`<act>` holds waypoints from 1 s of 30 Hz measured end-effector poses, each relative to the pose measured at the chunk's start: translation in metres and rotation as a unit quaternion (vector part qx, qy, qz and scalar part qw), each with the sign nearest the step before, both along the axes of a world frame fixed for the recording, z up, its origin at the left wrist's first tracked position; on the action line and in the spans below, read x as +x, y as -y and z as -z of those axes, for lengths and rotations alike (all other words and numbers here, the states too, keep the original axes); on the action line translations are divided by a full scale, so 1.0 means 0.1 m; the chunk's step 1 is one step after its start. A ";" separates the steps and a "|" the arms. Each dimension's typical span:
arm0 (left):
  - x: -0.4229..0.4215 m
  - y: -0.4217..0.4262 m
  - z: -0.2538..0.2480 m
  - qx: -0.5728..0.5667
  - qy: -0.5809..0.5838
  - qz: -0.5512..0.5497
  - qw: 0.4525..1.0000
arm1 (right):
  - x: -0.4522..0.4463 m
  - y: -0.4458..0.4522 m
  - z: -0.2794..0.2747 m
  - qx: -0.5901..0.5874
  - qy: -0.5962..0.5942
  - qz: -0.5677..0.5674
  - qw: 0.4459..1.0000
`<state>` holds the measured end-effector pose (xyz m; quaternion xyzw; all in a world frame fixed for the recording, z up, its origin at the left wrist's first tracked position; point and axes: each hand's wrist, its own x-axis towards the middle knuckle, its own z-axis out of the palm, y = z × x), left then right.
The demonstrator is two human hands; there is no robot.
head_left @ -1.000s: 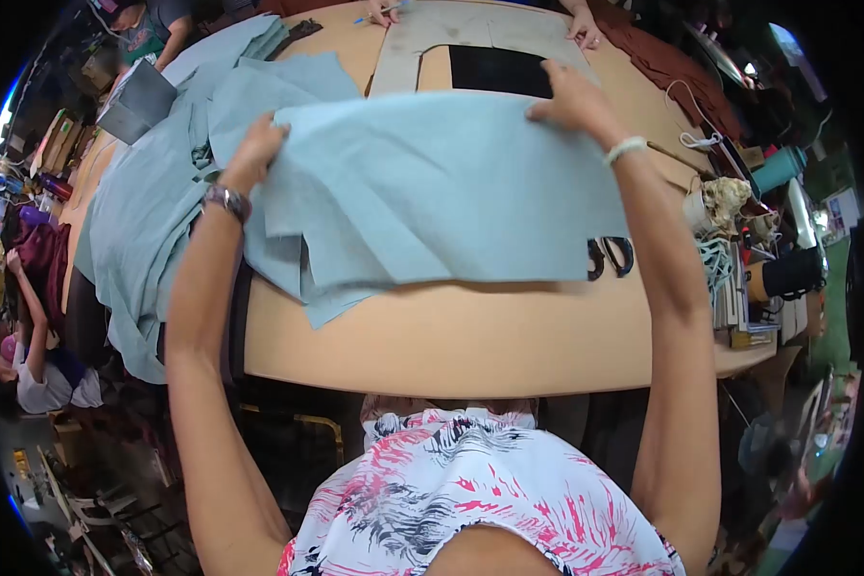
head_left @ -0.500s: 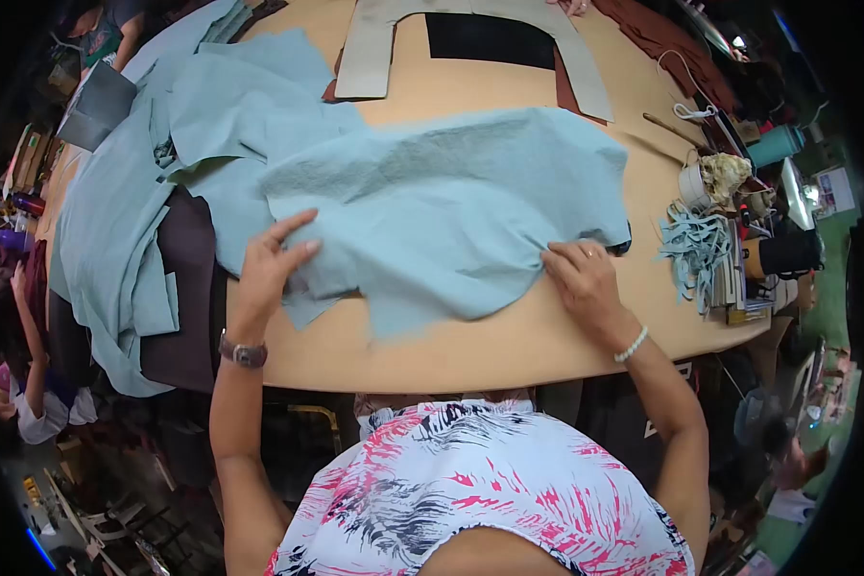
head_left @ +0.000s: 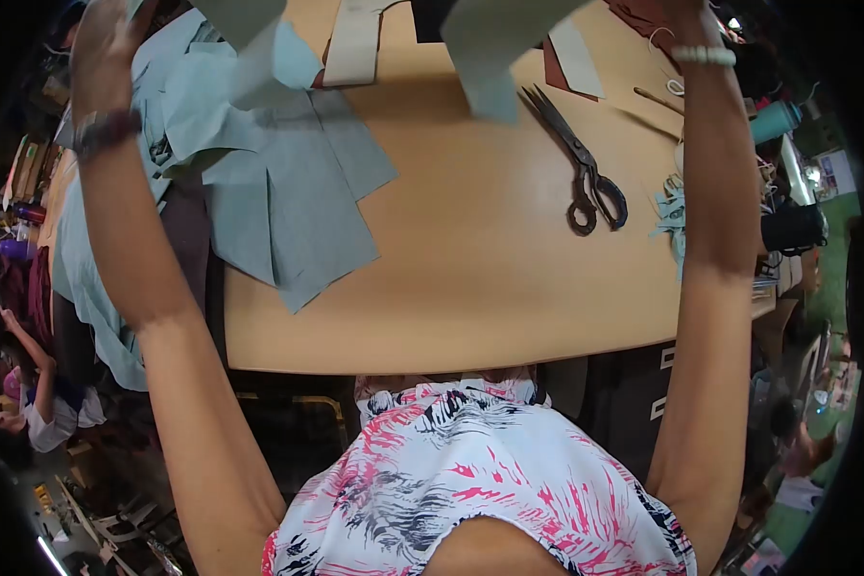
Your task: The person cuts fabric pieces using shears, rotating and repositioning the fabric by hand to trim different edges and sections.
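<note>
Cloth (head_left: pixel 490 58) – plain grey-green, bluer at one low-hanging end – is up in the air, slack and slightly blurred. Two drooping parts show, one around 11 o'clock, the other between 12 and 1 o'clock, narrowing toward 6 to a blunt end. Upper portion runs past the top edge of the view – full outline can't be told.

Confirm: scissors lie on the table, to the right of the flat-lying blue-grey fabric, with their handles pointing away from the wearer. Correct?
Not quite; the direction is reversed. In the head view, the scissors' handles point toward the wearer and the blades point away. They do lie on the table, right of the flat-lying blue-grey fabric.
</note>
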<state>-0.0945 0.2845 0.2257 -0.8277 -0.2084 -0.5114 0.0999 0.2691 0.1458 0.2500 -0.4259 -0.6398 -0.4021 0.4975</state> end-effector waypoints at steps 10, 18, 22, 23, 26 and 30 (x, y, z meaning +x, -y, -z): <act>-1.15 0.68 1.58 -0.645 0.048 -0.052 0.761 | -0.92 1.16 2.43 -0.430 -0.011 -0.042 0.902; -0.42 1.07 1.51 -0.193 -0.344 -0.235 0.888 | -1.37 1.85 2.56 -0.595 0.011 -0.038 0.803; 0.76 1.09 1.76 -0.144 -0.289 -0.016 0.946 | -1.53 1.94 2.54 -0.604 0.003 -0.059 0.795; 1.06 1.07 1.86 -0.142 -0.270 0.032 0.952 | -1.56 1.97 2.53 -0.608 0.004 -0.064 0.792; 1.84 0.77 2.08 -0.250 -0.220 0.011 0.943 | -1.59 2.01 2.49 -0.608 0.011 -0.076 0.790; 2.49 0.17 2.28 -0.254 -0.178 0.015 0.950 | -1.57 2.02 2.45 -0.591 0.008 -0.099 0.800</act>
